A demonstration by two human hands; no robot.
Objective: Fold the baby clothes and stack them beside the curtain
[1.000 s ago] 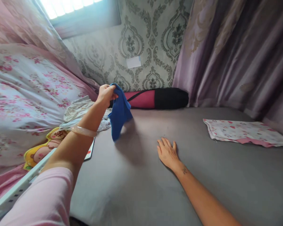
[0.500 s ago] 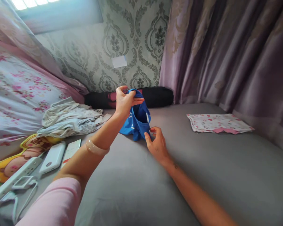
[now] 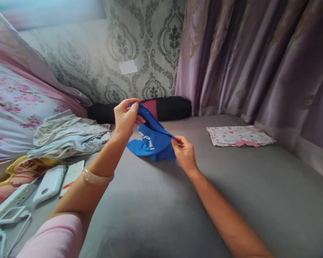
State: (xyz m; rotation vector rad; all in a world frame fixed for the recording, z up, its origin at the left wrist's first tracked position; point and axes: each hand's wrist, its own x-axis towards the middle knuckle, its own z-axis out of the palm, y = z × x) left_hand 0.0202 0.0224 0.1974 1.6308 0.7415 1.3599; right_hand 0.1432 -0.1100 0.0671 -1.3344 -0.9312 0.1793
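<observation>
A blue cloth garment [image 3: 157, 141] with white lettering is stretched at a slant above the grey bedsheet. Its upper edge runs between my two hands, and its lower part hangs down to the sheet. My left hand [image 3: 127, 116] pinches the upper left end of that edge, thumb against fingers. Lower and to the right, my right hand [image 3: 185, 150] pinches the other end between thumb and fingertips. A dark gap shows along the edge. The exact kind of garment is not clear from its folds.
A rumpled pale cloth pile [image 3: 70, 134] lies left, a folded white patterned cloth [image 3: 239, 136] right. A black bolster [image 3: 174, 108] rests by the wall. Near my left arm are a white power bank [image 3: 50, 184], a phone [image 3: 72, 175], a power strip [image 3: 13, 200] and a yellow cushion [image 3: 21, 170].
My right hand has risen slightly and now grips the garment's edge. My left hand has shifted left in view, drawing the edge taut, and more white lettering shows.
</observation>
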